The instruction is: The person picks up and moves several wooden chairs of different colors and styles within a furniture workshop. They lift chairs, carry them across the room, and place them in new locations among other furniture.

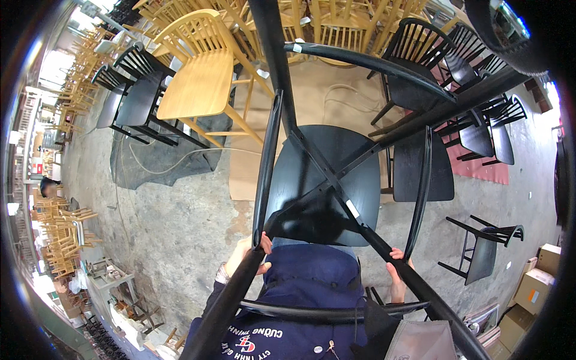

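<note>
navy top (312, 270), dark left sleeve (210, 296), white lettering (273, 333), red chest emblem (245, 343), round white badge (318, 350), silvery wristband (222, 274)

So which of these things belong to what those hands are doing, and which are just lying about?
Likely in use:
black four-legged frame
left hand and right hand, gripping it
black seat seen through it

Likely just around:
pale wooden chair
other black chairs
cardboard boxes
dark floor sheet

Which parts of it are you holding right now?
A black frame: the left hand grips its near left leg, the right hand its near right leg.
</note>
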Demonstrator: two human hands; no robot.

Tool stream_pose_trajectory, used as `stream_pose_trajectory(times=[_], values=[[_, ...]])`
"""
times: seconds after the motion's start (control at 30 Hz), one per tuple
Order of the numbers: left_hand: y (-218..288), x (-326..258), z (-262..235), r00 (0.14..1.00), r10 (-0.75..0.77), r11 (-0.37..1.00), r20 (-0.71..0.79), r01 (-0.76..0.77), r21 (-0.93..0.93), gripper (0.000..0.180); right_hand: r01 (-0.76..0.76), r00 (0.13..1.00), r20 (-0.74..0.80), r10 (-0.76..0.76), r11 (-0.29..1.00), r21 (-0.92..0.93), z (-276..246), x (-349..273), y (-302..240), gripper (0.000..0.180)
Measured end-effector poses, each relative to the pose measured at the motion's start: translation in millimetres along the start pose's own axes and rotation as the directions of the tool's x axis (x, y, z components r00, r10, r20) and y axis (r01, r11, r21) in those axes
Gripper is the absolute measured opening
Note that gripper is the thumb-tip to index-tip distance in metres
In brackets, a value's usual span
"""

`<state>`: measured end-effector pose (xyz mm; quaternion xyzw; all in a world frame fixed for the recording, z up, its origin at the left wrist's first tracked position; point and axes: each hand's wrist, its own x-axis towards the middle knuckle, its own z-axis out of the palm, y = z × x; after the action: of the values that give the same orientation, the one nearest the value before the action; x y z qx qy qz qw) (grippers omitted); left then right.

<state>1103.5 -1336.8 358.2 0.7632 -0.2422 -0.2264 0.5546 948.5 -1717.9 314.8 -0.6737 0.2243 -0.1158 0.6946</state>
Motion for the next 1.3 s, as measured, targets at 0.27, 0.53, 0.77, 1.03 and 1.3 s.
stream_pose_trajectory(times=[0.27,0.53,0.77,1.03,1.3], values=[[8,4,37,0.999,0.011,1.0,-0.046,-0.011,0.006,0.027,-0.226,0.943,-0.231,0.239,0.971,0.08,-22,-8,58,0.033],[9,10,51,0.998,0.007,0.999,-0.055,-0.005,0.039,0.026,0.06,0.154,0.894,0.421,0.899,-0.434,-61,-33,-136,0.034],[6,-4,64,0.993,-0.007,0.995,-0.115,0.018,0.096,0.027,0.592,0.773,0.272,-0.573,0.499,-0.633,8,139,-228,0.029],[-17,-11,71,0.948,0.092,0.986,-0.305,-0.044,0.161,0.031,0.592,0.747,0.497,-0.441,0.102,-0.8,86,296,-202,0.037],[-65,-11,83,0.587,0.089,0.975,-0.804,-0.218,-0.051,0.04,0.602,0.729,0.521,-0.444,0.055,-0.796,99,303,-192,0.046]])
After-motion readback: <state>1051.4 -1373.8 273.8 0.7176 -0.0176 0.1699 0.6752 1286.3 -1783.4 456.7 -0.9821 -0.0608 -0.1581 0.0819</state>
